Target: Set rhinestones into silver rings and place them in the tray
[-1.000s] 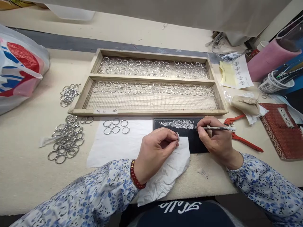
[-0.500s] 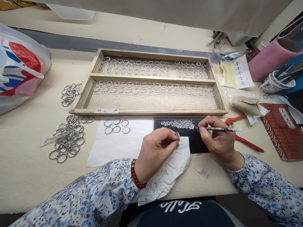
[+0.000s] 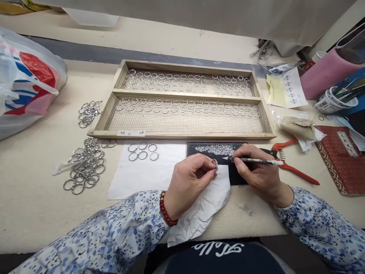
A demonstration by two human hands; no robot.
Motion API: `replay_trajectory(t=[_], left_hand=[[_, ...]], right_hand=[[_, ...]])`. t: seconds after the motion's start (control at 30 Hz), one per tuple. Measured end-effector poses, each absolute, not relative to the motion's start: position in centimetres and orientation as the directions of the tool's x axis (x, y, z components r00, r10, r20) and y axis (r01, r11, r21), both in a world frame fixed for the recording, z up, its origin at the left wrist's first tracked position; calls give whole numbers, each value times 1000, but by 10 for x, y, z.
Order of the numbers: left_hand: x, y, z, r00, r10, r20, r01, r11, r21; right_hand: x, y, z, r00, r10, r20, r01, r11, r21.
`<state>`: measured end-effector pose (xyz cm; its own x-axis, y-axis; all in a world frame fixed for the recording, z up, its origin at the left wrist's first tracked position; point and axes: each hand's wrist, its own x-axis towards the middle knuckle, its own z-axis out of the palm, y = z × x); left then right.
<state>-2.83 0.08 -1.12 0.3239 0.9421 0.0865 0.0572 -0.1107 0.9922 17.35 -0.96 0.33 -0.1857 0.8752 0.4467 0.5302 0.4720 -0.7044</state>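
My left hand pinches a small silver ring between thumb and fingers, over a white sheet. My right hand holds a thin pick tool like a pen, its white tip close to the ring. Behind the tip lies a black tray with a heap of tiny silver stones. Several finished rings lie on the sheet to the left.
A wooden mesh tray with rows of rings sits behind. Loose ring piles lie at left, near a plastic bag. Red pliers, a red booklet, papers and a pink roll crowd the right.
My right hand has drawn the pick tool left, from the stone heap toward the ring in my left hand. The left hand has stayed in place.
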Motion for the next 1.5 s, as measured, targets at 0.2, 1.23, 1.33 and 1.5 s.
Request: replay_trajectory(t=[0.2,1.23,1.33,1.5], left_hand=[[-28,1,-12,316,944,91,45,-111,993],[-29,1,-9,324,941,92,76,-123,989],[-29,1,-10,328,940,93,68,-122,990],[-29,1,-10,330,940,85,55,-109,993]], right_hand=[[172,-6,1,-242,868,433,539,492,-684],[193,-8,10,-640,693,332,613,721,-324],[190,-10,12,-562,721,406,580,693,-428],[188,-11,14,-484,785,387,566,618,-546]])
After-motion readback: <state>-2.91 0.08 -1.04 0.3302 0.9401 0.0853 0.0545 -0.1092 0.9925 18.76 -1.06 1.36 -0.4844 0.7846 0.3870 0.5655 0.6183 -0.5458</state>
